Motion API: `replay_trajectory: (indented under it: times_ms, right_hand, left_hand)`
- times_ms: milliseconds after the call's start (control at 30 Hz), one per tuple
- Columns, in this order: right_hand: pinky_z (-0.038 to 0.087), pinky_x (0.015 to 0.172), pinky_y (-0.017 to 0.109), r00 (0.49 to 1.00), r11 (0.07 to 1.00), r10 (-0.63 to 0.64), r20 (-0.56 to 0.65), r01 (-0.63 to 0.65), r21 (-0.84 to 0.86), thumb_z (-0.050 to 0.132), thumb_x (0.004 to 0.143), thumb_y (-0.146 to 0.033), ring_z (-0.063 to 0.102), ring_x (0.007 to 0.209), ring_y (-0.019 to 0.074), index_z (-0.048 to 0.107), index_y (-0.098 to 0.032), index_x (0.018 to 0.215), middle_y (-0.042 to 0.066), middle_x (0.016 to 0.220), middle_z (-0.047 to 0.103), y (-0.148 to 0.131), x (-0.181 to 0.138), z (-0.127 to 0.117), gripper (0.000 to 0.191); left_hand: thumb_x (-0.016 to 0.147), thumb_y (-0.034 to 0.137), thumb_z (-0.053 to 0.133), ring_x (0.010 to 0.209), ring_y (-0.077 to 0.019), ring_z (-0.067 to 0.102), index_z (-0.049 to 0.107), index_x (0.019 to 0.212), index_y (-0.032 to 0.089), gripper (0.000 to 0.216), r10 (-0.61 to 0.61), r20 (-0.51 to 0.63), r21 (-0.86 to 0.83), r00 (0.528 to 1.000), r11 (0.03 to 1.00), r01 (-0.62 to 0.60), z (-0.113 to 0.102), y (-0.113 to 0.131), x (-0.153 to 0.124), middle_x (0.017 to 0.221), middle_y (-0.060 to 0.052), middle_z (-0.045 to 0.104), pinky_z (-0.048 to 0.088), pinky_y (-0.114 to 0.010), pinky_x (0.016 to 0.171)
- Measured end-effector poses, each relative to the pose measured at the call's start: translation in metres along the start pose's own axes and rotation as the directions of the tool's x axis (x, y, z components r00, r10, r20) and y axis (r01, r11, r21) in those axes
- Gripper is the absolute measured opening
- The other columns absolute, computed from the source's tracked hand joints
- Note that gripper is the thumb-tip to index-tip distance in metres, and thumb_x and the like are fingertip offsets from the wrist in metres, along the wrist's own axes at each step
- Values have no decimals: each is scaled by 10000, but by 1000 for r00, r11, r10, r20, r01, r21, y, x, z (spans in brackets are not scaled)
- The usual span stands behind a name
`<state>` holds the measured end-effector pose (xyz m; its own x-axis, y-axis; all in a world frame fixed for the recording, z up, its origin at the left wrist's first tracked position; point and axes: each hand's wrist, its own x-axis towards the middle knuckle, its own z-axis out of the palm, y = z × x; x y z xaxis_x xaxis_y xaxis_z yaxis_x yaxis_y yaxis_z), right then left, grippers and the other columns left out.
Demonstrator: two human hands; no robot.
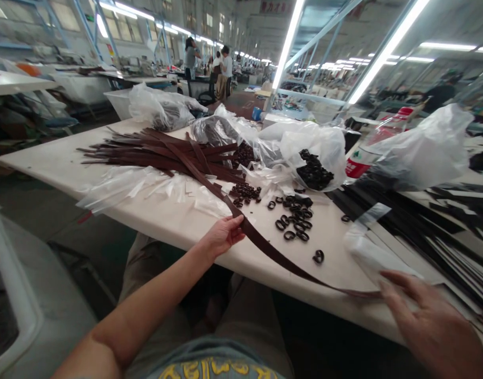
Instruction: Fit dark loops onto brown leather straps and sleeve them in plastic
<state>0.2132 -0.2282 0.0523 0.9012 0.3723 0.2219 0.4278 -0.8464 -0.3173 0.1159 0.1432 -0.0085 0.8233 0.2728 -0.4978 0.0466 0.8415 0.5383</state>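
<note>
A long brown strap, which looks like leather, runs along the table's near edge. My left hand pinches it between thumb and fingers partway along. At its right end, my right hand, blurred by motion, has its fingertips closed on the strap. Beyond my left hand the strap reaches back over a pile of similar brown straps. Several black loops lie loose on the table between my hands, with one small group nearer the edge. A heap of small brown loops sits behind my left hand.
Clear plastic bags stand along the back of the pale table, one spilling black pieces. A red-labelled bottle leans at the right. Black strips cover the right side. People are far back in the workshop.
</note>
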Motion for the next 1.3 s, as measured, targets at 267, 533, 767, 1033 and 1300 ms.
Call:
replay_trajectory:
  times_ms: [267, 533, 767, 1033, 1300]
  right_hand:
    - [484, 972, 432, 478, 475, -556, 680, -488, 732, 446, 942, -605, 649, 1056, 262, 623, -177, 1226, 134, 1153, 692, -161, 7, 67, 543]
    - [432, 434, 172, 222, 225, -748, 625, -801, 554, 767, 748, -532, 483, 387, 60, 618, -117, 784, -21, 531, 581, -163, -35, 119, 442]
    - [411, 383, 148, 523, -50, -640, 563, -759, 649, 783, 763, -375, 474, 384, 38, 600, -157, 946, -34, 653, 588, -144, -47, 115, 338]
    - [398, 416, 164, 644, -26, -315, 697, -741, 671, 793, 752, -408, 477, 454, 51, 637, -156, 800, -19, 641, 567, -123, -26, 87, 301]
    - [364, 418, 153, 667, 21, -167, 726, -734, 679, 849, 659, -454, 473, 446, 40, 638, -145, 899, -53, 614, 536, -149, -2, 98, 445]
  left_hand:
    - [630, 326, 878, 603, -95, 601, 752, 792, 124, 288, 4, 425, 333, 905, 929, -160, -13, -17, -37, 713, -35, 687, 468, -187, 594]
    - [700, 422, 813, 793, -199, 652, 780, 834, 142, 312, -249, 707, 560, 662, 768, -310, -34, 8, -64, 903, -102, 707, 521, -291, 743]
    - [843, 308, 649, 835, -199, 640, 764, 925, 179, 191, 335, 576, 808, 745, -94, -582, -26, 36, 4, 941, -82, 718, 485, -320, 826]
    - [694, 159, 736, 728, -191, 607, 764, 657, 222, 77, 270, 685, 723, 677, -372, -582, 0, 27, 59, 747, -58, 670, 432, -282, 775]
    - [812, 270, 686, 829, -196, 605, 773, 746, 288, 111, 293, 777, 628, 557, -305, -716, -17, 40, 19, 854, -61, 717, 363, -333, 938]
